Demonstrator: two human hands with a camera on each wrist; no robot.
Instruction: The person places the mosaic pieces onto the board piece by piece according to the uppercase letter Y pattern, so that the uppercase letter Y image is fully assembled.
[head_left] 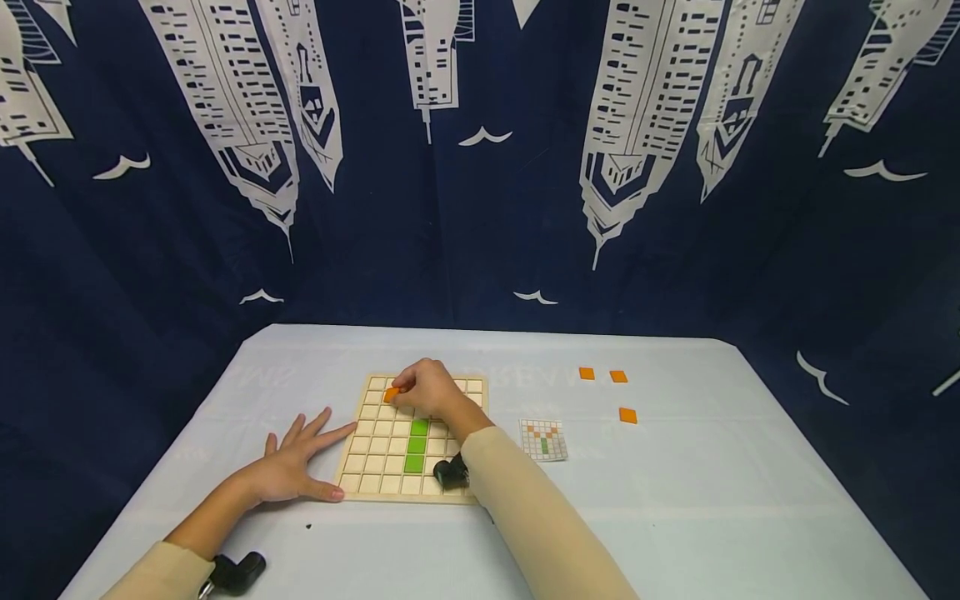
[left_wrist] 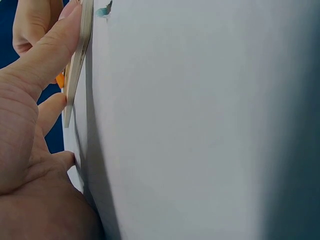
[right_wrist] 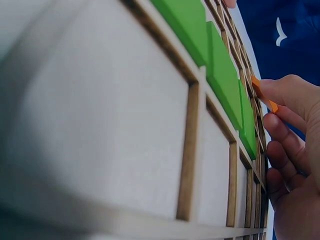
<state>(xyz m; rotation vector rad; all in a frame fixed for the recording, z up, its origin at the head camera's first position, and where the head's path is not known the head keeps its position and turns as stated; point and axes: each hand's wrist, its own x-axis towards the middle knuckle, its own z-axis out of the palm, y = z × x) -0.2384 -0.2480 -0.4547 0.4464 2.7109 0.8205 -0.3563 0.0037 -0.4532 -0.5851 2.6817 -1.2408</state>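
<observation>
A wooden grid board point(head_left: 375, 483) lies on the white table, with a column of green square tiles point(head_left: 416, 444) set in its cells. My right hand point(head_left: 431, 390) pinches an orange square tile point(head_left: 391, 394) between thumb and finger over the board's upper left part; the right wrist view shows this orange tile point(right_wrist: 265, 95) tilted close over the grid. My left hand point(head_left: 288, 467) is spread flat at the board's left side, thumb and forefinger touching its edge. In the left wrist view the thumb point(left_wrist: 50, 55) presses along the board's wooden side point(left_wrist: 77, 65).
Right of the board lies a small printed pattern card point(head_left: 543, 440) with orange and green squares on a grid. Three loose orange tiles point(head_left: 627, 415) lie farther right on the table. A dark blue curtain with white buildings point(head_left: 450, 233) hangs behind the table's back edge.
</observation>
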